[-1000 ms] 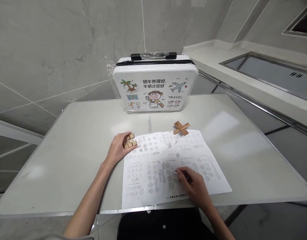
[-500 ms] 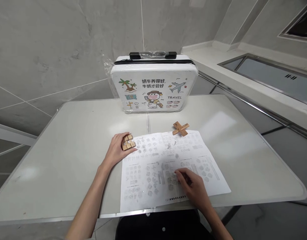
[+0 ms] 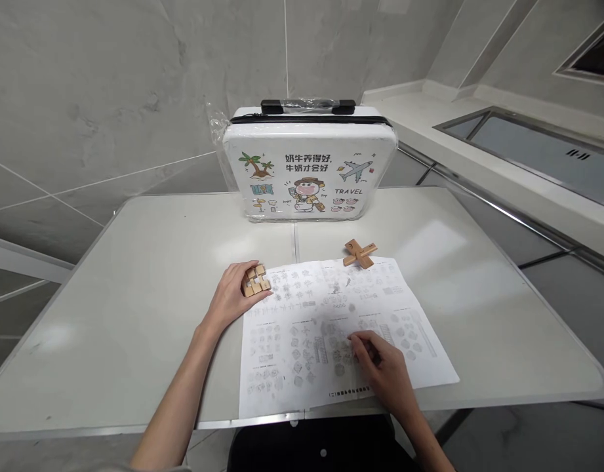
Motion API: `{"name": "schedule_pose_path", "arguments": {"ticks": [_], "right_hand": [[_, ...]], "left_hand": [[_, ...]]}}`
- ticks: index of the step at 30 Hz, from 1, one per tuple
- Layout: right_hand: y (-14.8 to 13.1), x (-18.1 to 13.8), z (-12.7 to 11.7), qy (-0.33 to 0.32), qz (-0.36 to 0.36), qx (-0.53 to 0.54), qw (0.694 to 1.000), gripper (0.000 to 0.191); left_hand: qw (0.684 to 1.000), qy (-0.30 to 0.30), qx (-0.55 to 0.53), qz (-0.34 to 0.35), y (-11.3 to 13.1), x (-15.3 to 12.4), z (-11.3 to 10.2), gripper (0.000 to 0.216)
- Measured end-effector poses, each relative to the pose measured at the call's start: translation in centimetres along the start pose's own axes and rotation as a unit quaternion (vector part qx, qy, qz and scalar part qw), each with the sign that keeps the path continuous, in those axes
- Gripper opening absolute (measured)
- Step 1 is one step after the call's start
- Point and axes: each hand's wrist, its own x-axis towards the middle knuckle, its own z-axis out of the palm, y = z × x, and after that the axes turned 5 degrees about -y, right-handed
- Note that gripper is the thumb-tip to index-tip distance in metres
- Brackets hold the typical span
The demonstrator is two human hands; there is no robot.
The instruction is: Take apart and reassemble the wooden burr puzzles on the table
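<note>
My left hand rests on the table with its fingers curled round a small wooden block puzzle at the top left corner of a printed instruction sheet. My right hand lies on the sheet's lower right part, fingers bent together with the forefinger tip touching the paper; nothing shows in it. A wooden cross-shaped puzzle lies at the sheet's far edge, apart from both hands.
A white plastic-wrapped case with cartoon travel pictures stands upright at the back of the grey folding table. A tiled wall rises behind. A counter with a metal-framed sunken basin runs along the right.
Both hands and the puzzles keep their places. Only the view has shifted slightly.
</note>
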Motion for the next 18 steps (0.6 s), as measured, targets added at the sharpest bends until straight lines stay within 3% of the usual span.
{"name": "schedule_pose_path", "arguments": {"ticks": [7,18], "right_hand": [[-0.13,0.05,0.03,0.002,-0.001,-0.003,1.000,0.039],[-0.18,0.00,0.17,0.009,-0.002,-0.009,1.000,0.041]], "left_hand": [[1.000,-0.019,-0.002,0.002,0.25,-0.02,-0.11,0.079],[1.000,-0.019,0.015,0.004,0.04,0.15,0.03,0.075]]}}
